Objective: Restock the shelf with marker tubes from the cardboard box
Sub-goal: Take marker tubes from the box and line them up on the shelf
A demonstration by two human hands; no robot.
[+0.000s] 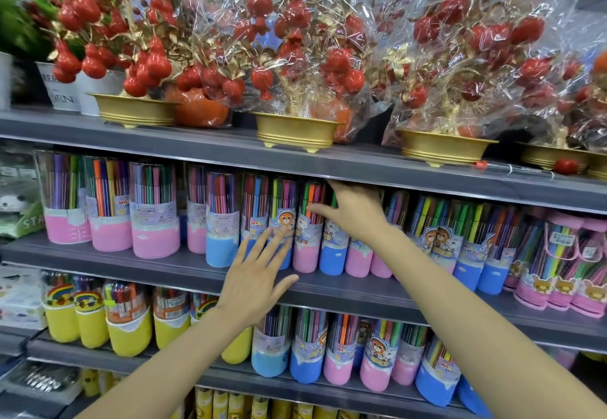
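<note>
Head view: marker tubes (pixel 307 231) stand in a row on the middle shelf (pixel 138 259), at the centre of the frame. The left hand (pixel 254 279), at 6 o'clock from them, spreads its fingers wide against their labels. The right hand (pixel 353 210), at 3 o'clock, has its fingers outstretched over the tube tops, holding nothing.

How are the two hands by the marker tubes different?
The right hand reaches higher, up at the tops of the tubes under the shelf above; the left hand is lower, by the tubes' pink and blue bottoms. The left hand's fingers are spread and straight; the right hand's look relaxed and closer together. Both are at the same middle shelf and hold no tube.
</note>
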